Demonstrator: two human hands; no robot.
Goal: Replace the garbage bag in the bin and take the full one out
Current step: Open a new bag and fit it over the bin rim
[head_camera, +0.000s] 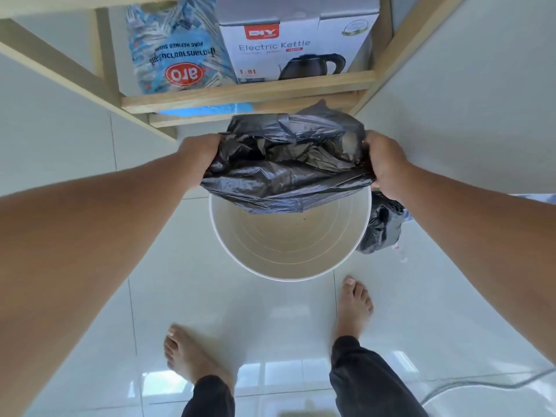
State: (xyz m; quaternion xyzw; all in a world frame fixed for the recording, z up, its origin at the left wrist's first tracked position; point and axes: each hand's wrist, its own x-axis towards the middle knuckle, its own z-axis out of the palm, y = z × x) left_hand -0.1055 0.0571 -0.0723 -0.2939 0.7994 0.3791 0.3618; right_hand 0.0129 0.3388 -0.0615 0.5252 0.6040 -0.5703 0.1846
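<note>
A round white bin (288, 273) stands on the tiled floor, and its bare inside shows. Above its far rim hangs a crumpled black garbage bag (285, 164), stretched between both hands. My left hand (201, 153) grips the bag's left edge. My right hand (383, 159) grips its right edge. The bag's lower fold droops over the bin's far rim. A second black bag (380, 225), bunched and full, sits on the floor against the bin's right side, partly hidden by my right forearm.
A wooden shelf unit (246, 96) stands just behind the bin, holding a blue sugar bag (177, 52) and an electric kettle box (298, 46). My bare feet (355, 305) stand on the glossy white tiles near the bin. A grey cable (481, 385) lies at lower right.
</note>
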